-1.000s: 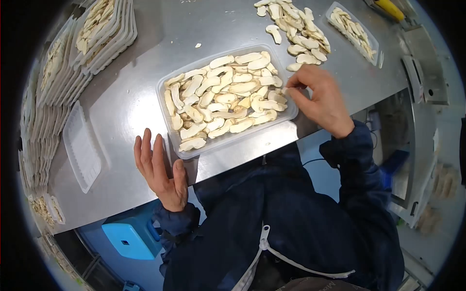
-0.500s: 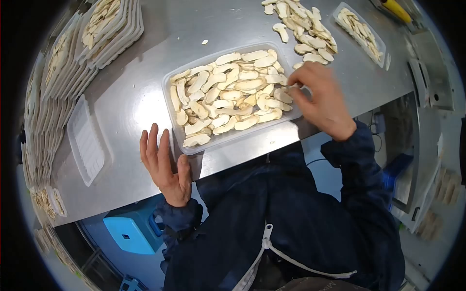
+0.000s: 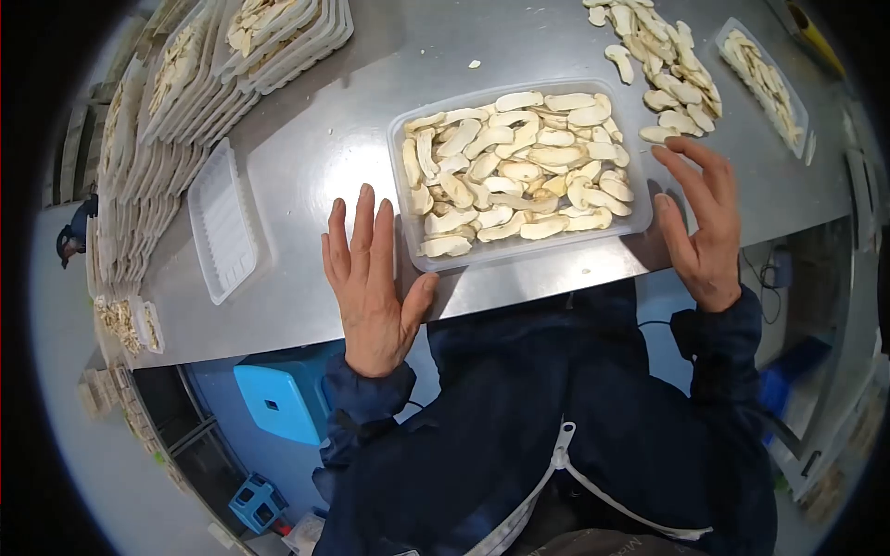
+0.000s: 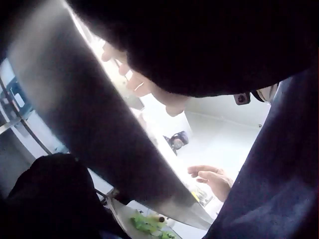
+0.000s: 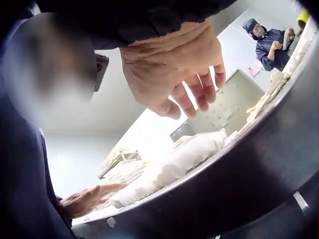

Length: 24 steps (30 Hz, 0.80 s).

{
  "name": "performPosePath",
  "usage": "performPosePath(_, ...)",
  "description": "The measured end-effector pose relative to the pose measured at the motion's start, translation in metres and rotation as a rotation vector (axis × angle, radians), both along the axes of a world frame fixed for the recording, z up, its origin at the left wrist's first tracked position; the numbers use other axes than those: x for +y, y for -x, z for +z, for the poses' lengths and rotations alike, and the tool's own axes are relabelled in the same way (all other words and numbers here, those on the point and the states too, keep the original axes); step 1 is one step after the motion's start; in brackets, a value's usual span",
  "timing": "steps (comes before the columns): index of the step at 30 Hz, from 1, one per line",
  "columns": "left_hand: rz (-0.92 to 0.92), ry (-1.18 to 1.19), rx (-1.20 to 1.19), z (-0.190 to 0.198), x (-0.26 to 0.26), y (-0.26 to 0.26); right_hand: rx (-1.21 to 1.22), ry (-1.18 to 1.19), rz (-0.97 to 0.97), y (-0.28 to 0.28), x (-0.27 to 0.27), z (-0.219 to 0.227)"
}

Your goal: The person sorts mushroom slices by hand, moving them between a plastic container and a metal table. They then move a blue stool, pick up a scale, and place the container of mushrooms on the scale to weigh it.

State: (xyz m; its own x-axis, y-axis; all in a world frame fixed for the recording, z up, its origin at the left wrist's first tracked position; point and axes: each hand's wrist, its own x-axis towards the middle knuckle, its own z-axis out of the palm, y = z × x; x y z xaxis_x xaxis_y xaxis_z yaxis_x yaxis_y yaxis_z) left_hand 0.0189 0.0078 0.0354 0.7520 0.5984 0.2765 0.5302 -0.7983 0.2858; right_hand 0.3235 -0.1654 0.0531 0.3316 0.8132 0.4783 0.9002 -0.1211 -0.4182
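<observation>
Your right hand had drawn off the slices between your 2 hands, fingers parted, empty; your left hand stayed spread, empty.

Table: main tray near front edge, mushroom slices in it. Left hand just left of its near corner; right hand beside its right side. Loose pile behind and right; narrow tray, holding slices, right of that. Second tray well left; tray stacks left and behind it.
</observation>
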Motion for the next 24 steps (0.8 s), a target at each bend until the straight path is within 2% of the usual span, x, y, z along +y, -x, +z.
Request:
performPosePath(3,-0.044,-0.013,0.135,0.016,-0.001,-0.010,0.013,-0.028,-0.052,-0.009,-0.009,-0.019)
performPosePath(7,-0.125,-0.028,0.217,0.016,-0.003,-0.034,-0.018,-0.096,-0.131,-0.022,-0.015,-0.039)
performPosePath(10,-0.173,-0.072,0.194,0.018,0.000,-0.046,0.072,-0.136,-0.166,-0.030,-0.014,-0.050)
performPosePath(16,-0.068,-0.068,-0.137,0.015,0.029,-0.043,0.050,-0.145,-0.163,-0.026,-0.013,-0.049)
performPosePath(24,-0.192,-0.114,0.034,0.023,0.035,-0.071,0.065,-0.160,-0.156,-0.026,-0.013,-0.049)
